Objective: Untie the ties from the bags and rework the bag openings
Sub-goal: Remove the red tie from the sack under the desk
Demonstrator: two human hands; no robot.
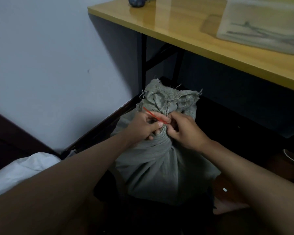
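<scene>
A grey woven bag [159,167] stands upright on the floor below me, its neck gathered and its frayed opening [170,97] flaring above. A thin red tie [153,115] sticks out to the upper left of the neck. My left hand [143,127] pinches the red tie between thumb and fingers at the neck. At the neck's right side, my right hand [182,128] has its fingers curled around the tie's other part and the bunched cloth. The knot itself is hidden by my fingers.
A yellow wooden table [185,26] on black legs stands behind the bag, carrying a translucent box [261,26] and a dark round object [137,1]. A white wall is at the left, a white bag [20,172] at the lower left.
</scene>
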